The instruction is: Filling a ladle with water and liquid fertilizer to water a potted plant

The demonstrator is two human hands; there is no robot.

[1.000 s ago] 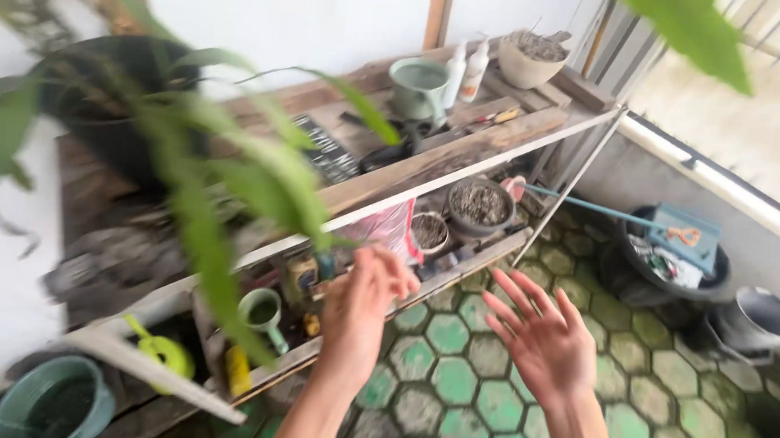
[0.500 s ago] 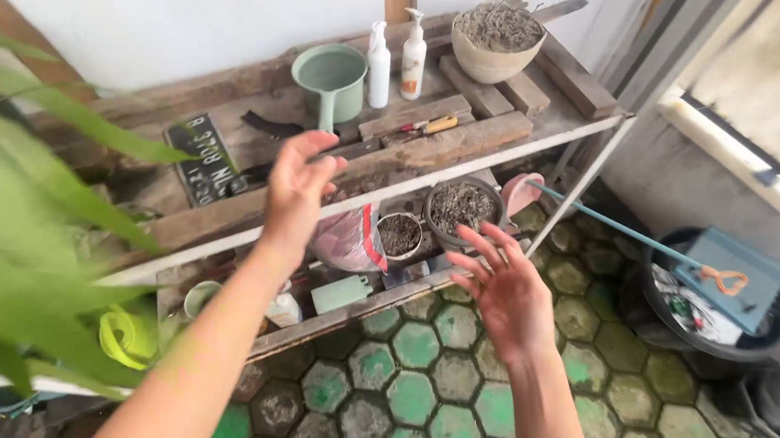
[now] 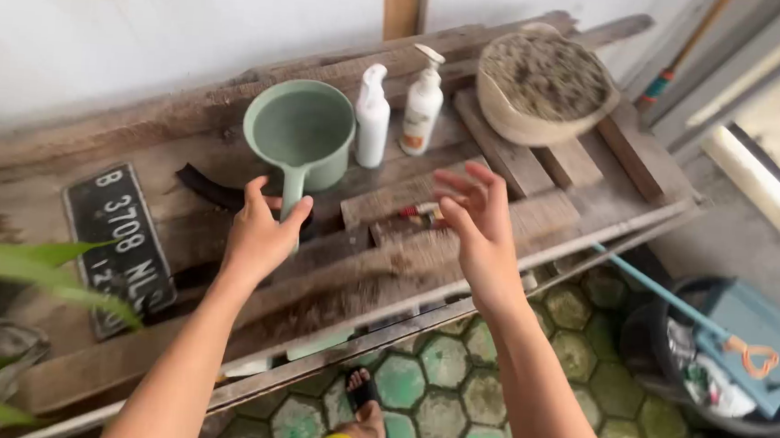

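Note:
My left hand reaches over the top wooden shelf with thumb and fingers apart around the handle of a green scoop; I cannot tell whether it touches the handle. My right hand hovers open over the planks, just above a small red and yellow tool. Behind the scoop stand two white bottles: a spray bottle and a pump bottle. A beige pot of soil sits at the shelf's far right.
A black number plate lies on the shelf's left. Green plant leaves reach in from the left edge. A black tub with a blue dustpan and a long blue handle stands on the hexagon-tiled floor at right. My sandalled foot is below.
The view has risen and closed in on the top shelf. Both hands moved up and forward: the left from mid-air to the scoop's handle, the right from the lower shelf up over the planks.

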